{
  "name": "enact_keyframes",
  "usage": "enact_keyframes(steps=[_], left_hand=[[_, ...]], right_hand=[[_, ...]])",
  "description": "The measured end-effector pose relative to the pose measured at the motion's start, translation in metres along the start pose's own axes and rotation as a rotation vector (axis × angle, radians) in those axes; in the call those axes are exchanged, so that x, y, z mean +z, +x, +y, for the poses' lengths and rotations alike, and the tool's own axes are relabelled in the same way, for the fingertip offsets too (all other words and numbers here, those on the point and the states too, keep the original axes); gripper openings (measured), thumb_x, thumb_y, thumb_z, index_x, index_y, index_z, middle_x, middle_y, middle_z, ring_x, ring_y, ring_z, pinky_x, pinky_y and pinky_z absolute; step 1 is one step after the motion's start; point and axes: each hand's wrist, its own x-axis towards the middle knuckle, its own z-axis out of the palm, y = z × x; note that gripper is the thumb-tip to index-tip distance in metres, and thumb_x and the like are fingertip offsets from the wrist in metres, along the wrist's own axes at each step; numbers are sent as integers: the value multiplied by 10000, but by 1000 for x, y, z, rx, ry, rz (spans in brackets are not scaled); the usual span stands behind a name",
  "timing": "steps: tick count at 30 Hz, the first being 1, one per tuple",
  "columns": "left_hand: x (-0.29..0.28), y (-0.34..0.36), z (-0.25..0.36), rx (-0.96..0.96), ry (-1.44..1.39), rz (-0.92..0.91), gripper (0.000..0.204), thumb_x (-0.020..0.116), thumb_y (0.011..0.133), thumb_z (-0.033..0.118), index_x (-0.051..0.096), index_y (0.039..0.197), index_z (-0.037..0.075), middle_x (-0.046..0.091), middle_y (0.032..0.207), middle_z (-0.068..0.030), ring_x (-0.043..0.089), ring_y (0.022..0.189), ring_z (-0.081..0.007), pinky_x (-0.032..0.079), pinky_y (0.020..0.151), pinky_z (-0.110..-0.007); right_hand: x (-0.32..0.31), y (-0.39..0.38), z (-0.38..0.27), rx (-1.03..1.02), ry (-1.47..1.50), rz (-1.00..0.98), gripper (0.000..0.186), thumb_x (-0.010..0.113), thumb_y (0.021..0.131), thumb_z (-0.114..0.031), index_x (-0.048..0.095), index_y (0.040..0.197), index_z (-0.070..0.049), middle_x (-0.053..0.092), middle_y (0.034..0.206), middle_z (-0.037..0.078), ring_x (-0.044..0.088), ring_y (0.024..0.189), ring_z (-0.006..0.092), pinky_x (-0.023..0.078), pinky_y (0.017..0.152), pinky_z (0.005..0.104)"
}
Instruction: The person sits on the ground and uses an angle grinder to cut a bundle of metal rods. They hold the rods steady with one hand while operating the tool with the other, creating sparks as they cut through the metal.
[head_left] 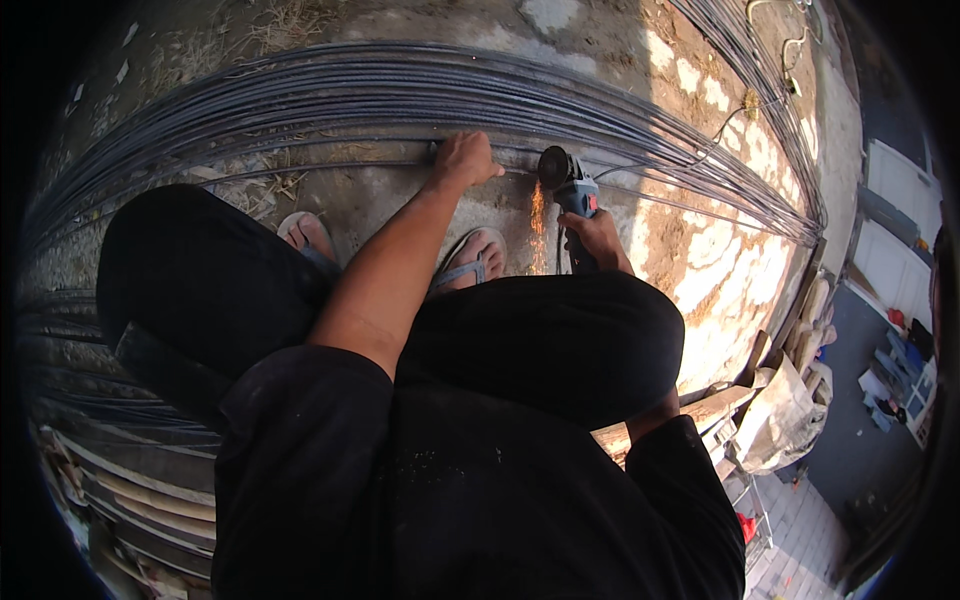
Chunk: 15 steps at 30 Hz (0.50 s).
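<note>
Two hands of ours occupied: left hand [466, 160] curled round single rebar [518, 171] in front of our feet [490, 250]; right hand [600, 240] wrapped round angle grinder [577, 196]; cutting disc [554, 166] at rebar, orange sparks [538, 220] flying off between grinder and our right foot; thick rebar bundle [400, 88] lying just beyond both hands, flip-flops [465, 271] worn on feet

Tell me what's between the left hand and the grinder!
In the head view, thin metal rods run between the left hand and the grinder.
</note>
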Motion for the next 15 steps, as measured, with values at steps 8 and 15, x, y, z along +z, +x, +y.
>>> enact_keyframes(steps=[8,15], left_hand=[[3,3,-1,-9,1,-11,467,863,822,383,756,1117,39,707,1246,-207,651,1218,-356,536,1025,-440],[2,3,0,-6,-21,-17,481,865,820,377,747,1142,40,699,1263,-209,640,1237,-355,532,1031,-437]], right_hand=[[0,0,1,12,22,-23,376,808,791,-261,677,868,83,643,697,111,665,562,237,517,528,384],[0,-10,-1,48,26,-21,399,799,791,-265,670,932,85,651,721,118,668,581,239,522,540,391]])
